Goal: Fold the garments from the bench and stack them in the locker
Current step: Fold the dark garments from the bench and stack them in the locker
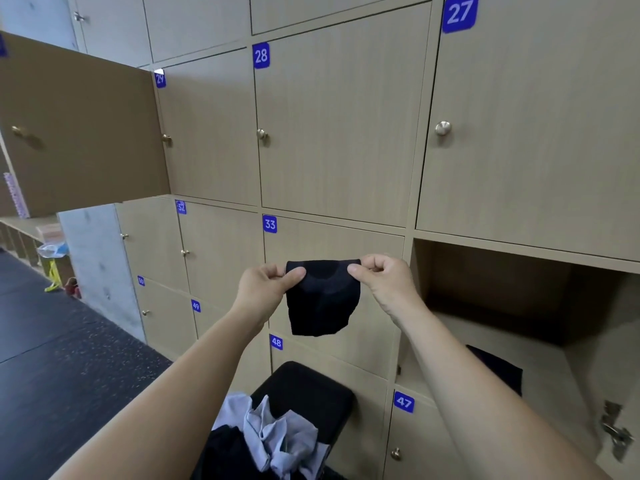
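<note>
A small black garment (322, 299) hangs in the air in front of locker door 33. My left hand (266, 285) pinches its top left corner and my right hand (381, 278) pinches its top right corner. Below them a black padded bench (311, 386) carries a crumpled grey garment (277, 434) and a black garment (225, 448) at its near end. To the right an open locker (502, 299) holds a dark folded garment (498, 368) on its floor, partly hidden by my right forearm.
Wooden lockers with blue number tags fill the wall. An open locker door (79, 133) juts out at upper left. The open locker's own door with metal hinge (613, 431) stands at lower right. Dark rubber floor (69, 341) stretches to the left.
</note>
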### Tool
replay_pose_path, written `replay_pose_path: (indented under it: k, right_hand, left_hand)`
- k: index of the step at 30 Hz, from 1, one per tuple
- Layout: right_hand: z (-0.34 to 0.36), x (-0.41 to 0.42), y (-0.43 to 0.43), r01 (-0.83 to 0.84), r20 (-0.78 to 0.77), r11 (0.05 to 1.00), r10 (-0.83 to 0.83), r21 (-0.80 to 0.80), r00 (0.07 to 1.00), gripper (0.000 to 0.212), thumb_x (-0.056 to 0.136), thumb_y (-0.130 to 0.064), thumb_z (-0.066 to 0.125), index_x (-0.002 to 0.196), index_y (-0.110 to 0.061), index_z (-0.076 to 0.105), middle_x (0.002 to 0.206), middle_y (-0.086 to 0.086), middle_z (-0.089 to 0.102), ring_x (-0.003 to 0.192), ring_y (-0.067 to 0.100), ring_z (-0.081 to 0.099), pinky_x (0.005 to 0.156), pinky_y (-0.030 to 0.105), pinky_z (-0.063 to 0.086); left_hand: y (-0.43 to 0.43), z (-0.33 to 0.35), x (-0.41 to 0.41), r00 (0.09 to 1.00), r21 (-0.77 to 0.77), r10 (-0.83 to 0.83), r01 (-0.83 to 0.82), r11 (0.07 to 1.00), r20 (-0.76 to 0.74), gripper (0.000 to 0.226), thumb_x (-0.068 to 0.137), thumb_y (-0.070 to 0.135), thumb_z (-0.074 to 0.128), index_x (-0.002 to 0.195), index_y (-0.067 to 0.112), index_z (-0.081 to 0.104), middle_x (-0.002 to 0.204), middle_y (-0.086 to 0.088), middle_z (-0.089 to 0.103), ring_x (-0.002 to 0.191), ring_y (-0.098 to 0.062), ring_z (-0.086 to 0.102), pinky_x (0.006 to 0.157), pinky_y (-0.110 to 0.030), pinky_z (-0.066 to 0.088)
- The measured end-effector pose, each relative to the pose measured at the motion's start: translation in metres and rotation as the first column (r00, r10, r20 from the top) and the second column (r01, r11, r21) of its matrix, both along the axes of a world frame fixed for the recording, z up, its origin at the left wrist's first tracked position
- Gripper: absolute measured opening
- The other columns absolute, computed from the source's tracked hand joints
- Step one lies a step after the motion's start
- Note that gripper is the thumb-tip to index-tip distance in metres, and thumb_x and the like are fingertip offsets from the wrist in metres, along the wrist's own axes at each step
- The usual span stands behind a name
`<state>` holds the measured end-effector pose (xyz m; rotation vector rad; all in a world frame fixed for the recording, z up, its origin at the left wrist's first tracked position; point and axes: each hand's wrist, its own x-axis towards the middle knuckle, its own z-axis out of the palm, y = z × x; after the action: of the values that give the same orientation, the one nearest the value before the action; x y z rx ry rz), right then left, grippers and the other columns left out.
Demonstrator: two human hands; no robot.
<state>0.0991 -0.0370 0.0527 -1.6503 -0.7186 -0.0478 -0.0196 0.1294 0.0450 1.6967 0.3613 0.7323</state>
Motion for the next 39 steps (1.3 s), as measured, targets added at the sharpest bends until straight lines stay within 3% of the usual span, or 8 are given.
replay_pose_path:
  k: [4, 11, 16, 22, 26, 31, 35, 39]
  right_hand:
    - [0.004, -0.001, 0.000, -0.003, -0.030, 0.999, 0.005, 0.054, 1.000, 0.023, 0.086, -0.017, 0.070, 0.079, 0.004, 0.067, 0.075, 0.003, 0.064, 0.070, 0.005, 0.057, 0.057, 0.005, 0.043]
    - [0.009, 0.000, 0.003, 0.018, -0.034, 0.996, -0.016, 0.085, 0.999, 0.036, 0.086, -0.024, 0.071, 0.077, 0.009, 0.062, 0.069, 0.005, 0.055, 0.065, 0.010, 0.049, 0.055, 0.010, 0.039]
    - [0.009, 0.003, 0.002, 0.039, -0.034, 0.995, -0.036, 0.092, 0.999, 0.030, 0.083, -0.021, 0.074, 0.062, -0.008, 0.057, 0.060, -0.003, 0.052, 0.057, 0.006, 0.045, 0.050, 0.008, 0.036]
    - [0.007, 0.008, -0.003, 0.023, -0.038, 0.995, -0.019, 0.096, 0.999, 0.031, 0.082, -0.022, 0.074, 0.072, 0.004, 0.062, 0.069, 0.006, 0.058, 0.070, 0.016, 0.054, 0.069, 0.028, 0.044]
    - [0.007, 0.015, -0.014, 0.031, -0.056, 0.998, -0.028, 0.058, 0.998, 0.032, 0.075, -0.033, 0.080, 0.080, -0.013, 0.056, 0.079, 0.002, 0.061, 0.074, 0.013, 0.056, 0.069, 0.028, 0.044]
    - [0.026, 0.009, -0.020, -0.066, 0.067, 0.976, 0.082, -0.209, 0.994, 0.068, 0.056, -0.067, 0.076, 0.110, -0.031, 0.055, 0.099, -0.007, 0.066, 0.092, 0.007, 0.064, 0.082, 0.030, 0.052]
    - [0.040, 0.000, -0.023, -0.173, 0.100, 0.847, 0.256, -0.502, 0.961, 0.020, 0.081, -0.036, 0.075, 0.083, -0.017, 0.069, 0.074, -0.002, 0.067, 0.068, 0.007, 0.060, 0.065, 0.024, 0.046]
    - [0.032, 0.001, -0.030, -0.215, 0.057, 0.872, 0.266, -0.440, 0.962, 0.028, 0.089, -0.021, 0.068, 0.064, -0.013, 0.058, 0.052, -0.007, 0.049, 0.048, 0.006, 0.041, 0.048, 0.021, 0.030]
  left_hand:
    - [-0.003, 0.003, 0.001, 0.999, -0.027, 0.012, -0.011, 1.000, 0.053, 0.024, 0.092, 0.025, 0.066, 0.072, 0.012, 0.063, 0.077, -0.002, 0.068, 0.077, -0.010, 0.062, 0.066, -0.012, 0.047]
    - [-0.003, 0.006, 0.011, 0.988, -0.141, 0.053, -0.032, 0.990, 0.145, 0.036, 0.090, 0.030, 0.068, 0.072, 0.000, 0.062, 0.080, -0.005, 0.067, 0.085, -0.013, 0.063, 0.076, -0.020, 0.046]
    - [0.000, 0.005, 0.014, 0.990, -0.144, 0.027, -0.007, 0.990, 0.141, 0.032, 0.089, 0.032, 0.069, 0.067, 0.009, 0.062, 0.069, -0.003, 0.061, 0.076, -0.017, 0.055, 0.082, -0.035, 0.048]
    - [-0.006, 0.007, 0.019, 0.985, -0.223, 0.006, 0.034, 0.974, 0.174, 0.031, 0.087, 0.024, 0.073, 0.065, 0.011, 0.055, 0.067, -0.005, 0.057, 0.065, -0.017, 0.051, 0.063, -0.029, 0.045]
    - [-0.012, 0.009, 0.018, 0.978, -0.199, -0.077, 0.116, 0.973, 0.192, 0.025, 0.087, 0.021, 0.072, 0.072, 0.007, 0.058, 0.070, -0.007, 0.062, 0.066, -0.017, 0.058, 0.064, -0.028, 0.048]
    - [-0.028, 0.012, 0.021, 0.965, -0.110, -0.196, 0.217, 0.970, 0.173, 0.024, 0.083, 0.019, 0.074, 0.072, 0.007, 0.057, 0.066, -0.004, 0.064, 0.059, -0.012, 0.058, 0.055, -0.020, 0.046]
    - [-0.039, 0.010, 0.024, 0.953, -0.071, -0.272, 0.283, 0.956, 0.136, 0.030, 0.077, 0.024, 0.077, 0.084, 0.000, 0.060, 0.074, -0.011, 0.064, 0.067, -0.019, 0.059, 0.062, -0.026, 0.047]
    - [-0.042, 0.004, 0.026, 0.954, -0.136, -0.262, 0.282, 0.950, 0.144, 0.043, 0.069, 0.032, 0.084, 0.094, 0.005, 0.062, 0.086, -0.012, 0.070, 0.075, -0.020, 0.064, 0.068, -0.029, 0.050]
